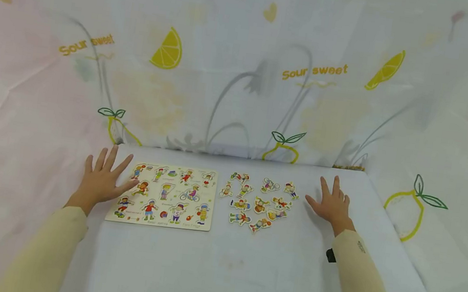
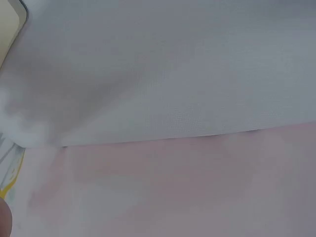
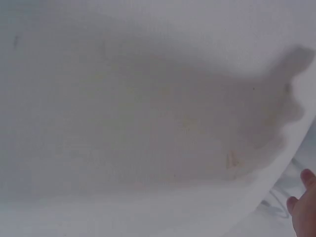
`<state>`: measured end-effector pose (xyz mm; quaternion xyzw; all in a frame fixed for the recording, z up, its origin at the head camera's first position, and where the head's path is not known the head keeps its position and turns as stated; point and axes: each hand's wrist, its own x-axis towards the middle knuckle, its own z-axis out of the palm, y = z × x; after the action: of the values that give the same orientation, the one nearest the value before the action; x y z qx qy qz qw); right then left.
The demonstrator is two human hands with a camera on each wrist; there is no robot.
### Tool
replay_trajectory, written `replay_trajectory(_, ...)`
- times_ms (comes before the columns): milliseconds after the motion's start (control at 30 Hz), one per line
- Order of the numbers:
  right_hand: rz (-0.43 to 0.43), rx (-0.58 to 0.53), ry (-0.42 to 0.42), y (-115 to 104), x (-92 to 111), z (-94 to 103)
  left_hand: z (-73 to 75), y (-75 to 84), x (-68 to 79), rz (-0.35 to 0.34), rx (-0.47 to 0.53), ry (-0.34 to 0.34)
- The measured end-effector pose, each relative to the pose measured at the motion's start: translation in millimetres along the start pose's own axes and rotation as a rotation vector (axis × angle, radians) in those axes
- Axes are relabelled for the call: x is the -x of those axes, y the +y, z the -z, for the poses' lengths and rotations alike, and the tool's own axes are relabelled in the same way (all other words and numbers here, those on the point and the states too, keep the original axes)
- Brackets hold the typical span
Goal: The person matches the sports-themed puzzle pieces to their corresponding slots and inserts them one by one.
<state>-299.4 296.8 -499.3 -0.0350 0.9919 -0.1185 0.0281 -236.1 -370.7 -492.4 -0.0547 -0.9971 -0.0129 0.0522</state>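
step: apparently pre-grasp | left hand [image 1: 101, 180]: fingers spread, by left edge of board [image 1: 152, 194] | right hand [image 1: 334, 207]: fingers spread, right of pieces [image 1: 260, 205] | pieces: on surface [image 1: 200, 270], right of board | next: probably calls for pinching one

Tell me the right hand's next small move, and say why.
I'd probably bring the right hand leftward to pinch the nearest piece: the hand is open and holds nothing, and that piece lies on the table just to its left, apart from the board.
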Motion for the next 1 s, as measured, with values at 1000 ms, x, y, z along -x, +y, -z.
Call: replay_trajectory(1000, 0.017, -0.057, -0.004, -57.1, -40.1, -9.6, -18.9, -7.6, -8.6, 0.066, 0.25, -0.352)
